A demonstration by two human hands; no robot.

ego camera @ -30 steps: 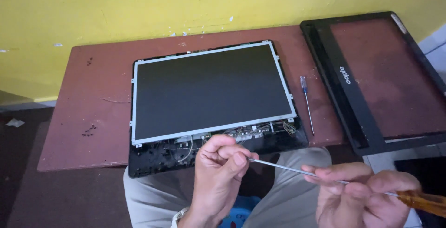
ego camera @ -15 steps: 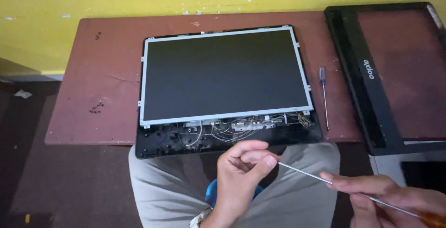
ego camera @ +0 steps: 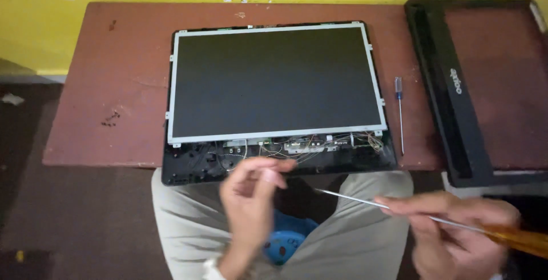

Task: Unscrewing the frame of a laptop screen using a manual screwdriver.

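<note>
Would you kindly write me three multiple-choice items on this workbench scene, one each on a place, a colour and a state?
1. Where does the small screwdriver lie?
A. Right of the screen panel
B. On the panel
C. On the floor

2. What colour is the handle of the long screwdriver in the right hand?
A. Blue
B. Amber
C. Black

3. How is the panel's lower edge?
A. Covered by a bezel
B. Wrapped in tape
C. Open, wires exposed

Key: 1 A, it rests on the table beside the panel; 2 B, the handle shows orange-amber; 3 C, loose wires and boards show below the panel.
</note>
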